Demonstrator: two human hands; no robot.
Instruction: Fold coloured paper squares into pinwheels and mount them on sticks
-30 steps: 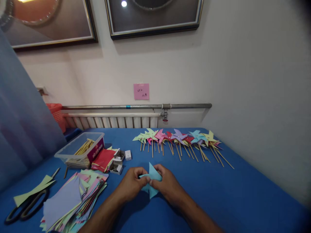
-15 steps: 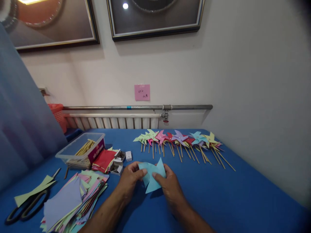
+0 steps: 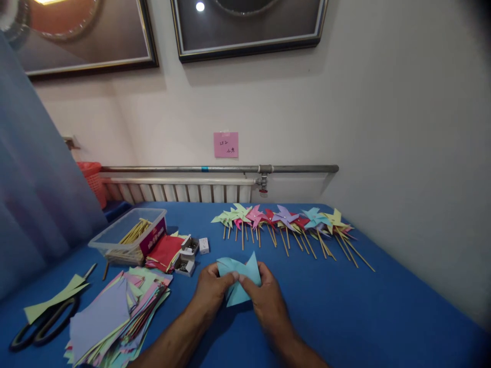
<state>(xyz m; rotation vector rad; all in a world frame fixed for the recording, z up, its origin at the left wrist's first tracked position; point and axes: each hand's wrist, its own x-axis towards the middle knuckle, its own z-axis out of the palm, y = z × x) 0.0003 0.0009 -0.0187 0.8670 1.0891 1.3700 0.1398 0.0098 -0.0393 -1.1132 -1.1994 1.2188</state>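
Note:
Between my two hands is a light blue paper pinwheel (image 3: 238,293), partly folded, held above the blue table without a stick. My left hand (image 3: 211,287) grips its left side, the thumb pressed near the middle of the paper. My right hand (image 3: 264,290) holds the right side, its thumb tip almost meeting the left one at the centre. One pointed corner stands up at the upper right. The fingers behind the paper are hidden. Nearest on the left are small open boxes of metal pins (image 3: 185,264) and a closed white box (image 3: 204,246).
Finished pinwheels (image 3: 285,216) on sticks lie in a row at the back. To the left are a clear plastic box (image 3: 100,242) of sticks, red paper (image 3: 165,251), a pile of coloured paper (image 3: 100,319), and black-handled scissors (image 3: 51,323) under green paper strips. A wall borders the right.
My left thumb has slid inward to the middle of the pinwheel, bringing a left corner in. Both thumb tips are now close together there.

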